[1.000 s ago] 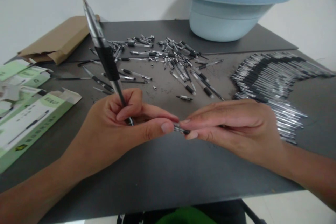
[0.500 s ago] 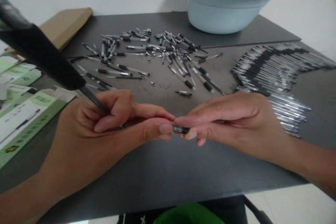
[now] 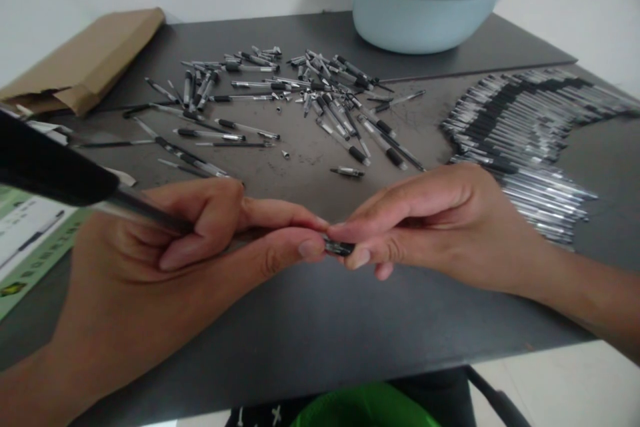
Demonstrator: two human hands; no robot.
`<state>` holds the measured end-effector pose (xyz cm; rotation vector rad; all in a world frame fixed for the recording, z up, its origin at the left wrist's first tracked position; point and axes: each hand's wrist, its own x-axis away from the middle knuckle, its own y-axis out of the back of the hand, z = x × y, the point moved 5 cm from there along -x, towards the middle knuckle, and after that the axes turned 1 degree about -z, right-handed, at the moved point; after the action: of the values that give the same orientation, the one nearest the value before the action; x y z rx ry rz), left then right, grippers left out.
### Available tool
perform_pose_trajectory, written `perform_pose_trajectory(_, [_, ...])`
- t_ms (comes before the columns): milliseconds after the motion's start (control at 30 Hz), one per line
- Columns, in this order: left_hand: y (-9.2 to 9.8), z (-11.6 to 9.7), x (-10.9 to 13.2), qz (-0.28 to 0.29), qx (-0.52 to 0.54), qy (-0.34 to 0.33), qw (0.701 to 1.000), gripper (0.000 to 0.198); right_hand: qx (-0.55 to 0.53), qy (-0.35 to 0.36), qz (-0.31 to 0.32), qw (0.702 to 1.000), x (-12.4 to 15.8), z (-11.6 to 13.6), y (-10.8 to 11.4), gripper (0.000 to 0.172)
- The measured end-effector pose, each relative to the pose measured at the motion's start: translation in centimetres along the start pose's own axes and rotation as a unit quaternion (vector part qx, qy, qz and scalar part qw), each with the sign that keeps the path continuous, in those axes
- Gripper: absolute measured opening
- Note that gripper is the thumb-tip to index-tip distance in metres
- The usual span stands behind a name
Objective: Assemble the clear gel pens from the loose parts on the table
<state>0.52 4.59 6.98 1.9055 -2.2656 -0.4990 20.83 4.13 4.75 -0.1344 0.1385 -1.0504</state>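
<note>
My left hand (image 3: 200,267) is closed. Its curled fingers clasp a pen (image 3: 55,163) with a black rubber grip, which slants toward the camera at the left. The same hand's thumb and forefinger pinch one end of a short black-and-clear pen part (image 3: 338,246). My right hand (image 3: 440,227) grips the other end of that part between thumb and fingers, so the fingertips of both hands nearly meet. Much of the short part is covered by fingers. Beyond the hands lies a loose pile of pens and pen parts (image 3: 345,117). One short pen piece (image 3: 347,172) rests alone nearer to me.
Rows of assembled-looking pens (image 3: 520,127) lie side by side at the right. A light blue basin (image 3: 425,7) stands at the back. Far left are a brown paper bag (image 3: 100,47) and green-and-white pen boxes (image 3: 35,247). Something green (image 3: 365,407) shows below the table edge.
The pen in my left hand has tipped lower and further left. Both hands keep hold of the short pen part at nearly the same spot. The camera view has shifted slightly.
</note>
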Motion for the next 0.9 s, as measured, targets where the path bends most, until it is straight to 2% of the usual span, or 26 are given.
perform_pose_trajectory(100, [0.2,0.1,0.1,-0.025,0.019,0.036,0.999,0.072,-0.001,0.003,-0.001,1.000,-0.1,-0.2,0.0,0.030])
perform_pose_trajectory(300, [-0.2,0.1,0.1,0.042,-0.007,-0.006,0.999,0.064,0.000,-0.009,0.004,1.000,-0.2,-0.7,0.3,0.031])
perform_pose_trajectory(500, [-0.4,-0.2,0.5,0.011,0.030,0.015,0.999,0.067,0.006,-0.022,0.036,0.999,0.0,-0.3,0.4,0.030])
perform_pose_trajectory(600, [-0.5,-0.3,0.7,-0.013,0.021,0.010,1.000,0.066,-0.002,-0.033,0.047,0.998,-0.1,-0.4,0.4,0.029])
perform_pose_trajectory(700, [-0.5,-0.6,0.6,-0.011,0.026,-0.010,1.000,0.066,-0.038,-0.070,0.050,0.996,-0.2,-1.0,0.4,0.025])
perform_pose_trajectory(833, [-0.3,-1.3,0.3,0.008,-0.087,-0.039,0.995,0.065,-0.096,-0.101,0.059,0.988,-0.3,-1.5,0.3,0.026])
perform_pose_trajectory(900, [-0.3,-1.2,0.0,0.027,-0.080,-0.005,0.996,0.064,-0.112,-0.103,0.065,0.986,-0.4,-1.5,0.2,0.028])
